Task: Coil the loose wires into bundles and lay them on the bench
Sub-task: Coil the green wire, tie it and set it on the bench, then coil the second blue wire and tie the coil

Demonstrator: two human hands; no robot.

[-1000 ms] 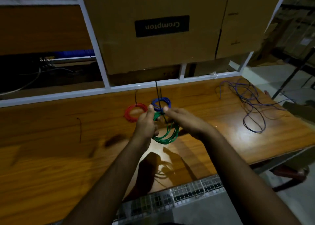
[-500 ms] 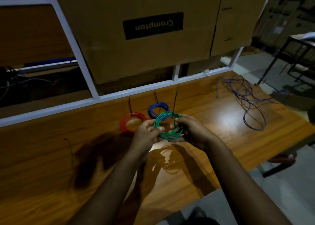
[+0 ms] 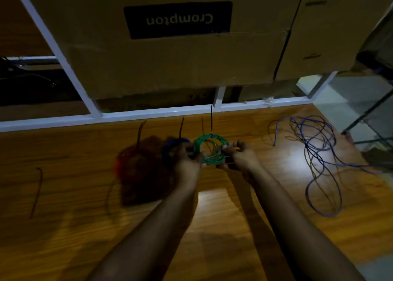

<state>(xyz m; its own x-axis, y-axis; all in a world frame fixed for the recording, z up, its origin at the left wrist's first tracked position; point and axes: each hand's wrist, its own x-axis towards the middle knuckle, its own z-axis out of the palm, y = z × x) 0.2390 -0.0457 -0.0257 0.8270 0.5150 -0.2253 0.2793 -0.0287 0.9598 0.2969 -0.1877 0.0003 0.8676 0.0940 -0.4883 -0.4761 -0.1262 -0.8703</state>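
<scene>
Green coil (image 3: pixel 210 149) sits between both hands over the wooden bench (image 3: pixel 234 227), held up, w/ a black tie (image 3: pixel 211 119) sticking up from its top. Left hand (image 3: pixel 187 157) pinches the coil's left rim; right hand (image 3: pixel 238 155) pinches the right rim. Vs. a sec ago the ring looks rounder and has shifted right, past the blue bundle (image 3: pixel 172 146). Red bundle (image 3: pixel 129 166) lies further left in shadow. Reckon green's bundled, ready to lay down. Loose purple wire (image 3: pixel 319 157) at right is uncoiled, prob next.
</scene>
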